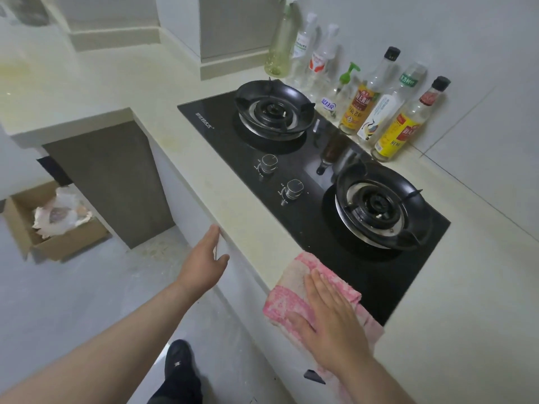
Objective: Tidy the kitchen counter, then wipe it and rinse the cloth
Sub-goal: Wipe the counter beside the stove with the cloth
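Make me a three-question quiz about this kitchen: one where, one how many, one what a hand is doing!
1. Where is the cardboard box? A) on the floor B) on a shelf C) on a chair
2. How many knobs does the gas stove have? A) one B) two C) four
3. What is the right hand doing? A) pressing flat on the pink cloth B) turning a knob C) holding a spoon
Answers: 1 A, it stands on the floor; 2 B, two show on its glass; 3 A, straight fingers lie on it.
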Demonstrator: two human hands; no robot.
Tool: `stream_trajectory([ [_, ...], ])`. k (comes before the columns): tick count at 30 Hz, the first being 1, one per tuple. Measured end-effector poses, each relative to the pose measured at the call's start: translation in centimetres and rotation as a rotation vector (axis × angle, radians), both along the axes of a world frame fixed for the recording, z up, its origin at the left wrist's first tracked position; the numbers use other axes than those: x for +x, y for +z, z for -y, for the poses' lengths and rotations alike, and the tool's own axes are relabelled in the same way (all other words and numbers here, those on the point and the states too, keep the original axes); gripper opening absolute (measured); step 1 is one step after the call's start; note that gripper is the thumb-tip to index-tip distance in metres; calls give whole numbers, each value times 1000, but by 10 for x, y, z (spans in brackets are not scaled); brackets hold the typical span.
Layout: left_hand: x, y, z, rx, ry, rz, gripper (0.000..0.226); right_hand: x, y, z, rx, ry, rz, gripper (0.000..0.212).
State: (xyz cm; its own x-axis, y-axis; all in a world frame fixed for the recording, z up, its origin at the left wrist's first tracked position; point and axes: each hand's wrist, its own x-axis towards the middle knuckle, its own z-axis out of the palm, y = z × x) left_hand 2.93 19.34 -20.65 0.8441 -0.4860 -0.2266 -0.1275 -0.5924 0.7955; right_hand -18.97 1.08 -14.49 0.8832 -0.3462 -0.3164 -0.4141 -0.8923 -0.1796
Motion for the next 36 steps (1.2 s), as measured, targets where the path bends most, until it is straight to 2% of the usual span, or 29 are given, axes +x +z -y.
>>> stream_trajectory([
  [5,0,-11,-5,-34,-21,-55,72,26,4,-3,-75,16,-39,99],
  [10,2,-14,-5,-76,27,-115,77,73,-2,-17,-59,8,19,94],
  [22,13,-18,-17,-107,-38,-138,78,147,-5,-17,-72,109,64,92],
  [26,23,-19,-26,-54,-89,-66,75,171,-3,-15,-85,159,86,89],
  [31,53,-18,-24,-63,61,-113,71,202,-7,-14,-88,211,115,86],
  [36,79,-16,-20,-105,93,-125,66,234,-7,-14,-111,265,104,85],
])
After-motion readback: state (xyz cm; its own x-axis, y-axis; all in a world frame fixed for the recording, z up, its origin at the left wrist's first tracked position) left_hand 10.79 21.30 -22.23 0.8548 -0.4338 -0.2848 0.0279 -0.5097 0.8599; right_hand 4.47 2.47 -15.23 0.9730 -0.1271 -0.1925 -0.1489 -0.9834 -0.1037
